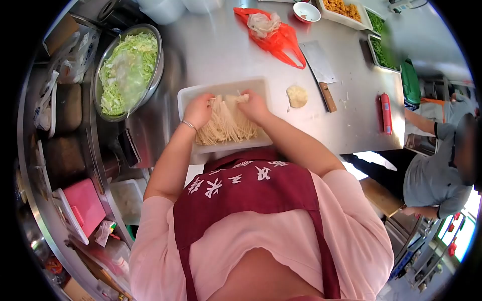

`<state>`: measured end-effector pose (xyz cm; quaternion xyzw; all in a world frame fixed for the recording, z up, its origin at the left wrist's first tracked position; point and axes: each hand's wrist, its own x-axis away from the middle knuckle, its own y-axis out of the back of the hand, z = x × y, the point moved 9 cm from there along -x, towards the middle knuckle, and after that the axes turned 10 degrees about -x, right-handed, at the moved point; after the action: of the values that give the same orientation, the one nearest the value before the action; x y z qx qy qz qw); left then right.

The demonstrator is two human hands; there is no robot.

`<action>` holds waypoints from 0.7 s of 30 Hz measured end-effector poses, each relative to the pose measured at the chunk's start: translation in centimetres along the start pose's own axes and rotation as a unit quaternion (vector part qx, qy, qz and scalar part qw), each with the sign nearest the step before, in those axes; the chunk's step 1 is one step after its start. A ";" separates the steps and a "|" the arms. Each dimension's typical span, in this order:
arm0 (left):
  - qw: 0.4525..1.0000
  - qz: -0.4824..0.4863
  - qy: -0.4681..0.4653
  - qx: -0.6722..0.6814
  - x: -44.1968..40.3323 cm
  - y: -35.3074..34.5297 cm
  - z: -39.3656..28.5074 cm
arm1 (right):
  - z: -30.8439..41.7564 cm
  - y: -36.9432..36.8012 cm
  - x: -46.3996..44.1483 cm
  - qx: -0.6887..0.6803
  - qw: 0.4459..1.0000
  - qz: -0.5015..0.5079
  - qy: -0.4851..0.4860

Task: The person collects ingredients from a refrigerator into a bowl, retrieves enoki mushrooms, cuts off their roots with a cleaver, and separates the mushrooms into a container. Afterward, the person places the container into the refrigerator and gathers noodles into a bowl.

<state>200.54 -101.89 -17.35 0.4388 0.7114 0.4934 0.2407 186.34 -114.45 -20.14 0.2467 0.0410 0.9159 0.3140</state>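
A white rectangular tub (187, 95) stands on the steel table in front of me, with a layer of pale enoki mushrooms (226, 125) spread inside. My left hand (199, 109) is at the tub's left side, its fingers closed on the edge of the mushrooms. At the right side my right hand (253, 106) pinches a clump of the enoki near its top end. Both hands are inside the tub, above its floor. Just right of the tub, a pale round lump (297, 96) lies on the table.
A cleaver (321, 70) lies right of the lump, near a red plastic bag (281, 42). A steel bowl of shredded cabbage (159, 65) stands at left. A red-handled tool or bottle (385, 114) lies near the right edge. Another person (434, 170) is at far right.
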 end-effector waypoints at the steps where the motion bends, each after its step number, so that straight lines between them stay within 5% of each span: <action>1: 1.000 0.002 0.000 0.001 0.5 0.6 -1.2 | 0.1 0.0 0.2 0.000 1.000 -0.001 -0.002; 3: 0.964 -0.183 -0.104 -0.161 1.9 5.5 -7.5 | 0.5 0.2 0.5 0.006 1.000 -0.009 -0.018; 4: 0.964 -0.183 -0.106 -0.159 1.8 5.2 -8.0 | -0.2 -0.2 0.2 0.007 1.000 -0.012 -0.019; 6: 0.986 -0.050 -0.083 -0.134 0.4 2.5 -8.2 | -1.1 -0.5 -0.6 -0.087 0.994 -0.051 0.041; 7: 0.986 -0.052 -0.095 -0.127 -0.1 2.3 -8.7 | -0.7 -0.5 -0.5 -0.040 0.997 -0.045 0.043; 9: 0.972 0.131 -0.037 -0.190 -1.8 -1.5 -7.4 | -0.2 -0.2 0.0 0.012 0.999 -0.036 0.031; 11: 0.981 0.071 -0.073 -0.165 -2.2 -1.1 -7.8 | -0.1 0.0 0.7 0.002 1.000 -0.027 0.011; 15: 0.966 0.174 -0.069 -0.181 -2.6 -2.2 -7.6 | 0.9 0.2 1.9 -0.012 0.999 -0.024 0.029; 21: 0.966 0.184 -0.098 -0.153 -1.7 -0.6 -7.6 | 0.9 0.1 1.5 0.040 0.996 -0.007 0.080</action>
<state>195.25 -107.23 -15.06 0.5664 0.5076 0.5867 0.2782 185.69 -113.72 -18.74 0.1847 0.1041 0.9280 0.3064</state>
